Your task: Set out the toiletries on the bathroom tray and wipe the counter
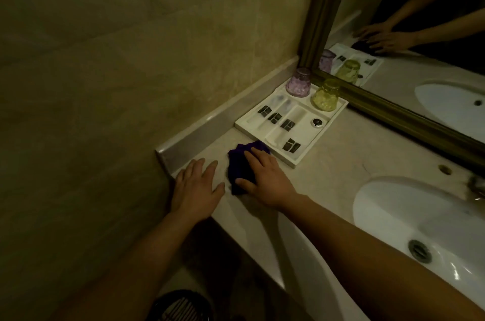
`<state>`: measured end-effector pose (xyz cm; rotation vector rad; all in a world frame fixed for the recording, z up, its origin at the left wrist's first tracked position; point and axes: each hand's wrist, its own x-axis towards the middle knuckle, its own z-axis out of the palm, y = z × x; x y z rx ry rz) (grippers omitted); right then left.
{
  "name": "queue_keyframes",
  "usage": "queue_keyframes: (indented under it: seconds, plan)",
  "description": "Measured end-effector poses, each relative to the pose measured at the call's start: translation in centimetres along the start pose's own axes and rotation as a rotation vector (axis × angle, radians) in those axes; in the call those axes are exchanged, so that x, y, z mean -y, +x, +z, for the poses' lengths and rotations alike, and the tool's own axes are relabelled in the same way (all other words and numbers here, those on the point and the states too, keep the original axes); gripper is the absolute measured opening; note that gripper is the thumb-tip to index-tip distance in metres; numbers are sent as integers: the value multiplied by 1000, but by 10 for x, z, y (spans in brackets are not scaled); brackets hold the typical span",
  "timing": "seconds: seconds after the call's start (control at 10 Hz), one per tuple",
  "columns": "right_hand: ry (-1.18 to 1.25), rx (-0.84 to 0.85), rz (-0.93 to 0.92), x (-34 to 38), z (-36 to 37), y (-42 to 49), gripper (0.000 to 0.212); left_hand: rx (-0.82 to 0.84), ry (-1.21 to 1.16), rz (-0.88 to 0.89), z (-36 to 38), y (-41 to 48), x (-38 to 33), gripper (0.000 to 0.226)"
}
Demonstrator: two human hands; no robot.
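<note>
Counter (341,163) runs from the wall corner on my left to the white sink (420,215) on my right, with the framed mirror (420,6) along its back edge. The white tray (296,162) sits on it in the far corner, close to both the wall and the mirror frame.

Both of my forearms reach in from the bottom of the view. My left hand (195,189) lies palm-down near the counter's front left corner, fingers straight and a little spread, holding nothing. My right hand (265,176) is just beside it, also palm-down. Its fingers are stretched flat and press on the dark purple cloth (241,163), with the thumb at the cloth's near edge; it is a flat press, not a closed grasp. The cloth lies bunched on the counter, its far end touching the tray's near corner.

At the back of the tray stand a purple cup (298,82) and a yellow-green cup (325,95), apparently mouth-down. Dark packets (275,117) lie in the slots, and a small round item (317,122) lies near the right edge.
</note>
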<state>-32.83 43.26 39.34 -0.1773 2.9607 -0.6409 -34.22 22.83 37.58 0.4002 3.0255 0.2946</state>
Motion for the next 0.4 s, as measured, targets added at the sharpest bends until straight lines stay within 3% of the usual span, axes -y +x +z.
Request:
queue_keyframes:
  seconds: [0.2, 0.4]
  plan:
    - [-19, 81, -85, -6, -22, -26, 70, -79, -4, -86, -13, -29, -23, 69]
    - [-22, -4, -233, -11, -46, -60, 64, -221, 67, -155, -28, -66, -54, 71]
